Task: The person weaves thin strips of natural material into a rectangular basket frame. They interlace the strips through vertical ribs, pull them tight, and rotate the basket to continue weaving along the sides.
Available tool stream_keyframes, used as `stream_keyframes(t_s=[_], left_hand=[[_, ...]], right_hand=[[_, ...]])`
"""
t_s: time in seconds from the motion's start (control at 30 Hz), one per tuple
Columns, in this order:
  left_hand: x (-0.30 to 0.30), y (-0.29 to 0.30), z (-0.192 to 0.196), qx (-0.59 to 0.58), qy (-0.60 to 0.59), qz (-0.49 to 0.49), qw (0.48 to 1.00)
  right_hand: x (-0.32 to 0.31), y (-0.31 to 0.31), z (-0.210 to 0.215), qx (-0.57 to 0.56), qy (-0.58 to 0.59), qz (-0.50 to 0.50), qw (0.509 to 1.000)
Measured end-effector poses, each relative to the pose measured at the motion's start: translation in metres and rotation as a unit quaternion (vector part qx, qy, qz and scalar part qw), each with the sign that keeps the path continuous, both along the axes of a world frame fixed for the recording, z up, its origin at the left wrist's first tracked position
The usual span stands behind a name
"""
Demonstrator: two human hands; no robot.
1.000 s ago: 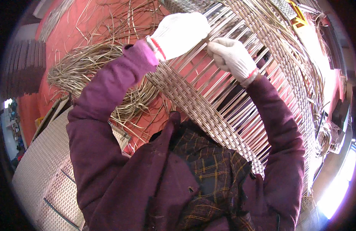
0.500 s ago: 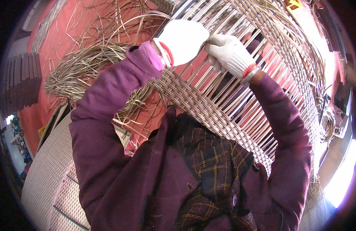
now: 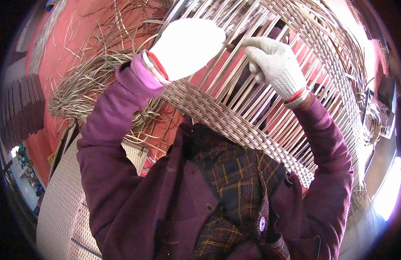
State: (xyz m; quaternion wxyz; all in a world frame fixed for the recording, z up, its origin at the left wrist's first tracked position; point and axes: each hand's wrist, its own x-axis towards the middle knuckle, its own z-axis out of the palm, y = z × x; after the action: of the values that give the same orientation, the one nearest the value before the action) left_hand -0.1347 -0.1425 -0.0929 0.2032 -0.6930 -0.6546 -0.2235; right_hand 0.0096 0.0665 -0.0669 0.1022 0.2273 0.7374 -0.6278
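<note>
Basically, the half-woven frame [image 3: 252, 99] is held up close so both gloved hands can work its open stakes. Left hand [image 3: 187, 45] is closed around stakes at the top; right hand [image 3: 274, 65] pinches a strand just beside it. Below the grips sits the dense woven band; loose reeds [image 3: 92, 86] are well left on the red floor [image 3: 57, 47]. Free room lies only between stakes.

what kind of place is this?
Probably a wicker-weaving workshop. Gloved left hand and right hand work a half-woven cane panel, a heap of loose cane strands lies on the red floor.
</note>
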Motion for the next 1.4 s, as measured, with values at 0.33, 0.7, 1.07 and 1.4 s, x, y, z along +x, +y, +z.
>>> stream_keyframes(t_s=[0.33,0.7,1.07,1.4], left_hand=[[0.025,0.004,-0.016,-0.075,-0.157,0.058,0.983],[0.065,0.033,-0.017,-0.158,-0.04,0.06,0.985],[0.088,0.047,0.004,-0.152,-0.54,0.003,0.828],[0.128,0.066,-0.031,-0.18,-0.129,0.063,0.973]], right_hand=[[0.005,0.004,-0.001,-0.033,-0.015,0.105,0.994],[0.065,0.016,-0.011,0.029,-0.059,0.049,0.997],[0.097,0.038,0.027,-0.102,0.002,0.079,0.992],[0.114,0.036,-0.022,0.032,-0.069,0.098,0.992]])
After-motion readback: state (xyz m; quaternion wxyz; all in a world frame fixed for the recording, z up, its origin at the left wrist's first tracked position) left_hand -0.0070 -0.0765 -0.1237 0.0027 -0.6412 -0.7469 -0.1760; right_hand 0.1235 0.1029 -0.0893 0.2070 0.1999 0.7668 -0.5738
